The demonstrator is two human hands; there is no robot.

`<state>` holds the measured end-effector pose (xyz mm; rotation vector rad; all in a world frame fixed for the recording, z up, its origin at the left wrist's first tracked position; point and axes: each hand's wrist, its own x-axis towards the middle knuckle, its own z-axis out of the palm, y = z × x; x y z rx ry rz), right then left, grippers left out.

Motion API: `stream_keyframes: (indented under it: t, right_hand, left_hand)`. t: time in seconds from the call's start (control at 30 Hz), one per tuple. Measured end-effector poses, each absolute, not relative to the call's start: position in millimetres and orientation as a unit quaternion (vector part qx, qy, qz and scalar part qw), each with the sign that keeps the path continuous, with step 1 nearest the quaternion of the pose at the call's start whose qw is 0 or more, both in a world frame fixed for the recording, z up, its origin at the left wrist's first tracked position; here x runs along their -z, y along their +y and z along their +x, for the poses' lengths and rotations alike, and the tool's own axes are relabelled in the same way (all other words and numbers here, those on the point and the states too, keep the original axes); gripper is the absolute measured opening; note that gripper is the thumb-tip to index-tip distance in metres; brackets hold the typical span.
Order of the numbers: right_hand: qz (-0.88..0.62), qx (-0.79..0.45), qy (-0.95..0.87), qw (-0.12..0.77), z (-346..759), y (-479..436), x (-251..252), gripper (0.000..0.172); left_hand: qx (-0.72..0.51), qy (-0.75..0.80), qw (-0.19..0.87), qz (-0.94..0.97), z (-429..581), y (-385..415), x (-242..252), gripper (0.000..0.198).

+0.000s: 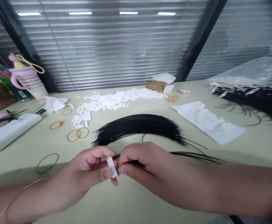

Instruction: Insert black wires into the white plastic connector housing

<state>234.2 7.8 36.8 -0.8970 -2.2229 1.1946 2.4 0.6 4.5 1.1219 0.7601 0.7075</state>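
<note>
My left hand [91,169] pinches a small white paper strip [112,167] between thumb and fingers, low at the middle of the view. Pressed against it from the right, my right hand [145,166] is closed on a thin bundle of black wires [192,155], whose ends run into the strip and are partly hidden by my fingertips. Just beyond my hands, a large fan of black wires [138,129] lies on the pale green table [131,199], with a few loose strands reaching toward my right hand.
A heap of white paper strips [105,102] and several rubber bands [73,135] lie beyond the hands. A white sheet [207,122] and a black wire mass [250,101] are on the right. A white case [11,132] and a pink-and-white bottle [28,77] stand on the left.
</note>
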Motion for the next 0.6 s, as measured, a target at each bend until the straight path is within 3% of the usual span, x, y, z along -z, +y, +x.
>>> stream_keyframes:
  t: [0.33, 0.4, 0.47, 0.53, 0.57, 0.6]
  right_hand:
    - [-0.302, -0.447, -0.799, 0.265, 233, 6, -28, 0.034]
    - [-0.298, -0.351, -0.848, 0.263, 241, 5, -38, 0.029]
    - [-0.287, -0.179, -0.903, 0.264, 251, 3, -48, 0.011]
    - [-0.252, -0.058, -0.934, 0.245, 260, 2, -56, 0.048]
    - [-0.231, -0.043, -0.947, 0.221, 264, 2, -58, 0.051]
    - [-0.211, -0.051, -0.958, 0.189, 268, 2, -58, 0.041]
  left_hand:
    - [-0.298, 0.323, 0.722, 0.534, 0, 1, -5, 0.037]
    - [-0.293, 0.313, 0.728, 0.535, -2, -3, -8, 0.038]
    - [-0.279, 0.300, 0.731, 0.546, -6, -10, -11, 0.039]
    - [-0.247, 0.282, 0.709, 0.598, -13, -18, -15, 0.035]
    - [-0.227, 0.272, 0.685, 0.637, -16, -21, -16, 0.032]
    - [-0.212, 0.275, 0.657, 0.669, -19, -24, -17, 0.028]
